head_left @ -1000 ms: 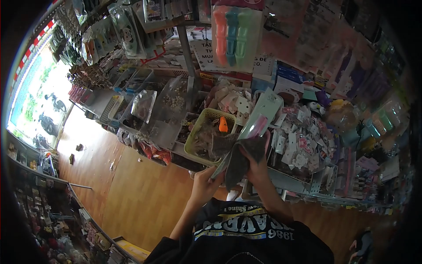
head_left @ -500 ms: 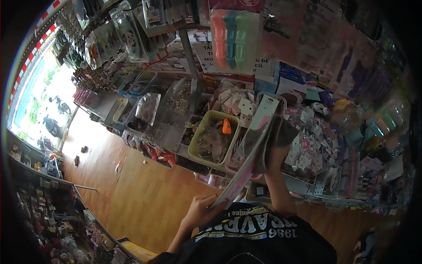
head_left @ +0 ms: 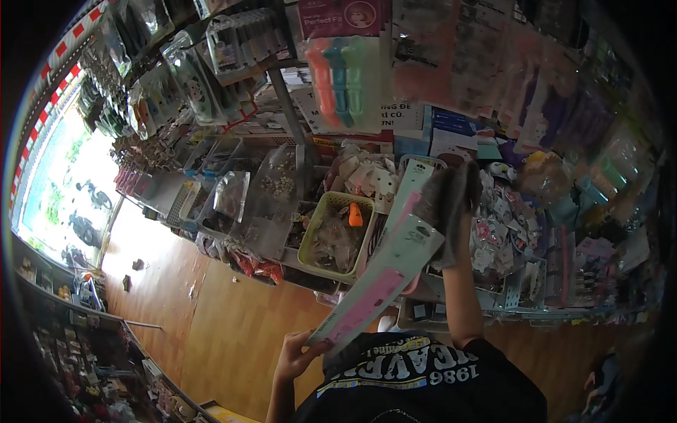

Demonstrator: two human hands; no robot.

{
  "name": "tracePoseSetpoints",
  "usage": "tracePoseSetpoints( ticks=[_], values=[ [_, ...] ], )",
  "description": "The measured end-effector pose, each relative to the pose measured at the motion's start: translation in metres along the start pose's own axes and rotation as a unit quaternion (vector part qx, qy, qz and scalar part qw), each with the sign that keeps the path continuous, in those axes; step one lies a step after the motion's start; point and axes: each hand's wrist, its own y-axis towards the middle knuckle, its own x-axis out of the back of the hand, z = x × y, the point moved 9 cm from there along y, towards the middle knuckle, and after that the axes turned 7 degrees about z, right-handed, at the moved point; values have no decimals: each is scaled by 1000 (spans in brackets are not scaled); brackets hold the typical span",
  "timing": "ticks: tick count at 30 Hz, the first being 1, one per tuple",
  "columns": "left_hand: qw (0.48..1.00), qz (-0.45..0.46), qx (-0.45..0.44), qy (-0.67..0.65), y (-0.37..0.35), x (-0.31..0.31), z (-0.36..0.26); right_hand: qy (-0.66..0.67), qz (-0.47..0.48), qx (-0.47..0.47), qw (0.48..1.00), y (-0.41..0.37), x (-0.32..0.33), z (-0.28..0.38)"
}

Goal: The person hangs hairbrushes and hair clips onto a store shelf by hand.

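Note:
A long, flat package (head_left: 377, 285), pale green with a pink strip inside, slants across in front of me. Its lower end is pinched in my left hand (head_left: 296, 356). My right hand (head_left: 457, 247) is raised at the upper end, mostly covered by a dark grey cloth (head_left: 444, 204) that it grips against the package's edge; its fingers are hidden. Behind lies a similar pale package (head_left: 415, 185), partly covered by the cloth and the front one. Left of it sits a yellow-green basket (head_left: 305, 247) with clear bags and an orange piece (head_left: 355, 215).
Clear plastic bins (head_left: 275, 211) with small goods line the shelf on the left. Cards of accessories (head_left: 493, 240) are piled to the right. A pack of coloured curlers (head_left: 342, 81) hangs above. Below is wooden floor (head_left: 226, 317); another shelf (head_left: 106, 352) stands at lower left.
The front package has turned to show its broad face and now stands apart from the one behind. My left hand has moved slightly left and down; my right has shifted right with the cloth.

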Motion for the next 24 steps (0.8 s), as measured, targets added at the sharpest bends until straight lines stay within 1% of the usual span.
tracePoseSetpoints(
  ticks=[1,2,3,4,5,7,9,14,17,20,22,24],
  values=[
    [1000,-3,12,-28,-2,2,5,0,-4,2,1000,-2,27,-9],
    [1000,1,14,-27,-3,2,6,92,121,-6,988,-4,0,-9],
    [999,-5,16,-39,-5,4,7,181,245,-12,952,-12,-24,-6],
    [998,-11,17,-51,-5,6,7,248,258,-25,934,-12,-24,-2],
    [999,-7,17,-51,-4,5,6,247,256,-23,935,-13,-25,1],
    [999,-12,1,-32,-4,6,2,199,246,-21,949,-5,-32,2],
    [999,-15,-5,-29,-6,7,4,152,236,-22,960,-21,-32,4],
    [999,-38,-15,-36,-8,10,3,39,213,-27,976,-23,-47,2],
    [997,-41,-23,-63,-8,10,5,-32,200,-31,979,-40,-53,4],
    [998,-41,-5,-53,-9,11,9,-105,186,-37,976,-39,-64,3],
    [999,-48,1,-19,-9,13,8,-154,179,-39,971,-33,-70,7],
    [999,-49,-9,-5,-6,10,-4,-178,177,-40,967,-32,-69,3]
  ],
)
